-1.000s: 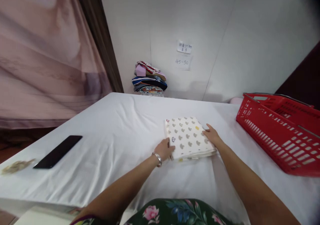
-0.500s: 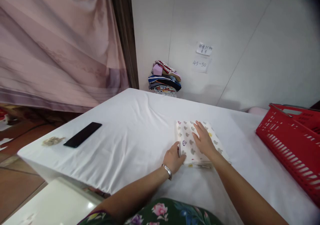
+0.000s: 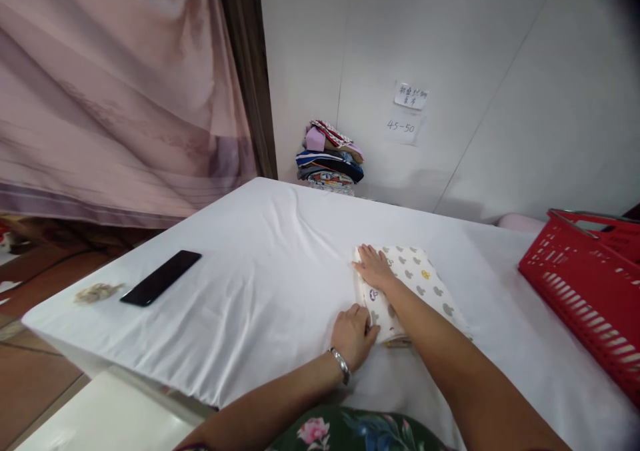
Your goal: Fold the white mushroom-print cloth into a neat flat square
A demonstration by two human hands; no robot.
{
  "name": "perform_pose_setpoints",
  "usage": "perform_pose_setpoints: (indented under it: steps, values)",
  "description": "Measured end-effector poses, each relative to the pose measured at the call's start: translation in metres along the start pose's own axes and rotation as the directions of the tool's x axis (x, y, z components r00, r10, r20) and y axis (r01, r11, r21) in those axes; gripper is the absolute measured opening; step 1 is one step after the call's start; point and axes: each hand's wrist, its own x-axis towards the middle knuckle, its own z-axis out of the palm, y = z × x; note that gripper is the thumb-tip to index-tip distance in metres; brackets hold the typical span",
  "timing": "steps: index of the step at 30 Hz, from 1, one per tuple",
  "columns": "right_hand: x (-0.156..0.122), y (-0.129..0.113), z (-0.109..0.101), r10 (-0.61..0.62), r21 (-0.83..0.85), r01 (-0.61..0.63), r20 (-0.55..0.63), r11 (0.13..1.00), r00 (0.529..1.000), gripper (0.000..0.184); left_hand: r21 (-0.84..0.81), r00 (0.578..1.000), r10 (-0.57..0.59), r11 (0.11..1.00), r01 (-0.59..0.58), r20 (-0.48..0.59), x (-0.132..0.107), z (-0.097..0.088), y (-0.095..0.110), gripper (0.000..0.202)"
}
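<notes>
A folded white cloth printed with grey, purple and yellow mouse-head shapes lies on the table. My right hand rests flat on its far left part, fingers stretched out. At the cloth's near left corner, my left hand has its fingers curled and its thumb at the edge, closed on the layers there. The fingertips are partly hidden. A silver bracelet circles my left wrist. My right forearm covers part of the cloth's near side, where folded layers peek out.
A white sheet covers the table. On its left lie a black phone and a small beige bundle. A red basket stands at the right, and a pile of folded fabrics by the wall. A white stool-like surface sits at lower left.
My right hand has slid leftward across the cloth to its far left corner. My left hand has shifted slightly nearer to me and stays at the near left corner.
</notes>
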Motion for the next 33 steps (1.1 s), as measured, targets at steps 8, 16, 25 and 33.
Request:
perform_pose_setpoints:
  steps: [8,16,25,33]
  values:
    - [-0.024,-0.013,-0.007,0.012,0.043,-0.013,0.028,0.999,1.0,0.061,-0.033,1.0,0.01,0.999,-0.011,-0.026,0.0,-0.002,-0.002,0.012]
    - [-0.122,-0.001,0.004,-0.182,0.027,0.185,-0.102,0.982,0.978,0.053,-0.073,0.998,0.065,0.995,-0.066,-0.022,0.005,-0.005,-0.008,0.011]
    - [-0.202,0.051,-0.005,-0.271,0.077,0.283,-0.141,0.956,0.952,0.047,0.057,0.933,0.28,0.96,-0.275,-0.224,0.013,-0.017,0.003,0.03]
    - [-0.221,0.142,-0.013,0.463,0.591,-0.129,-0.459,0.797,0.758,0.03,0.121,0.865,0.498,0.864,-0.49,-0.053,0.013,-0.013,0.023,0.021]
